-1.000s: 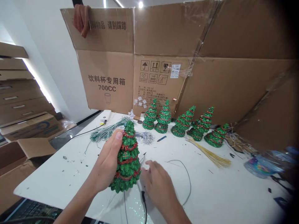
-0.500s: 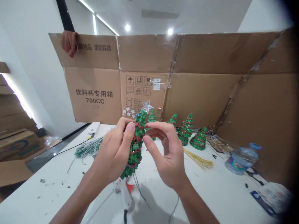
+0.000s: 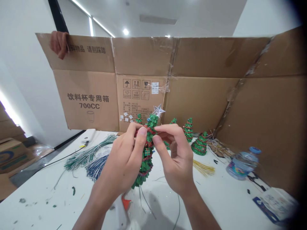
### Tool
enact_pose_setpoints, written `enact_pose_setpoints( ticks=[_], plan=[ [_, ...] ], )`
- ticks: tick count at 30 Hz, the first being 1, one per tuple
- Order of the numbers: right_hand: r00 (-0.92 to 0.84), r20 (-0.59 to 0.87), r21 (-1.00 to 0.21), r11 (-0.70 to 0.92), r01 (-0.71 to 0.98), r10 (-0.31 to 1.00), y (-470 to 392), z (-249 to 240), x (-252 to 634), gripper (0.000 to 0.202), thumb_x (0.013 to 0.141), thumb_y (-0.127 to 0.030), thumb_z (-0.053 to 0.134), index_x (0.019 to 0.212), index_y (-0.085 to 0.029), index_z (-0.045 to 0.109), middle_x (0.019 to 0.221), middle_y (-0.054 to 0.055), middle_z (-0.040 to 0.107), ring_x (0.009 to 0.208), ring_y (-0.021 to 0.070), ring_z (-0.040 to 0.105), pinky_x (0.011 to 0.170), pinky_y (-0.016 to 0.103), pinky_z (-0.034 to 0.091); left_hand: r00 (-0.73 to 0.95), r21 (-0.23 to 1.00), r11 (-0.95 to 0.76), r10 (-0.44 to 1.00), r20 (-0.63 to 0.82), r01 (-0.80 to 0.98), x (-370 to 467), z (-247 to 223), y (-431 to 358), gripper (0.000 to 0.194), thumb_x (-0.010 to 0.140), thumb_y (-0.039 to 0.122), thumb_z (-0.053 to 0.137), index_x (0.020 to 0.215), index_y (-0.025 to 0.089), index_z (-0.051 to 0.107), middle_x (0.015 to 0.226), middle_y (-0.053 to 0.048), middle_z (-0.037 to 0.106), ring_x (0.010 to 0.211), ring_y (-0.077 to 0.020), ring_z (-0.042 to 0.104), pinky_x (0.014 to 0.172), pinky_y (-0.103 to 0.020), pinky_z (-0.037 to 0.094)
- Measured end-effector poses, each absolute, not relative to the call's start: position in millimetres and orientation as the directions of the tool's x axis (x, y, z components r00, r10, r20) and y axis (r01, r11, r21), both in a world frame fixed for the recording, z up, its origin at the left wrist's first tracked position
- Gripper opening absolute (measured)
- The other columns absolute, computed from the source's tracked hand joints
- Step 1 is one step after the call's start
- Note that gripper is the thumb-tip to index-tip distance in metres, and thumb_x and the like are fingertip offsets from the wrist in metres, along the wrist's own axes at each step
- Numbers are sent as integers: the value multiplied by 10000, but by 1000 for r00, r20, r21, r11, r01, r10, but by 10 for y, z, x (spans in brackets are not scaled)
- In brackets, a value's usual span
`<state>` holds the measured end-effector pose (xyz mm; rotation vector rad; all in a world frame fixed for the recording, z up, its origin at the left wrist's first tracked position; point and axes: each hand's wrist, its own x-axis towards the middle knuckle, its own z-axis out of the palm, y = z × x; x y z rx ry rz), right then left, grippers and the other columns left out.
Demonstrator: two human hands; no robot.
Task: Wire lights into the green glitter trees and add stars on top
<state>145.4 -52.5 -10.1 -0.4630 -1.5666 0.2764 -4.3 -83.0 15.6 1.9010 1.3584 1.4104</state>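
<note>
A small green tree (image 3: 146, 163) with red garland, tiny gift ornaments and a clear star (image 3: 158, 111) at its tip is held up above the table, leaning a little to the right. My left hand (image 3: 128, 155) is closed round the tree's left side, thumb on its upper part. My right hand (image 3: 176, 153) is at the upper right side, thumb and forefinger close together near the red garland; whatever may be between these fingertips is too small to make out. Thin wires hang below the tree.
Behind stand more small trees (image 3: 199, 144) and a cardboard screen (image 3: 201, 102), with a person's hand (image 3: 59, 44) on its top edge. Wire bundles (image 3: 90, 153), a glue gun (image 3: 118, 212), yellow strands (image 3: 203, 167) and a water bottle (image 3: 243, 163) lie or stand around.
The view has shifted, and both hands with the tree appear slightly farther right. The tree's star leans more to the right. More of the blue wire bundle shows.
</note>
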Motion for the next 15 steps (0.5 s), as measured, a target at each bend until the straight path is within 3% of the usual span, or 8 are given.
enact_pose_setpoints(
  ticks=[15],
  plan=[
    [27, 910, -413, 899, 147, 414, -517, -123, 1379, 256, 1051, -99, 637, 1227, -261, 729, 1086, 18, 669, 979, 160, 632, 816, 329, 553, 34, 766, -466, 863, 505, 444, -98, 172, -825, 408, 1159, 614, 333, 1030, 296, 553, 747, 87, 630, 681, -137, 572, 676, -315, 442]
  ],
)
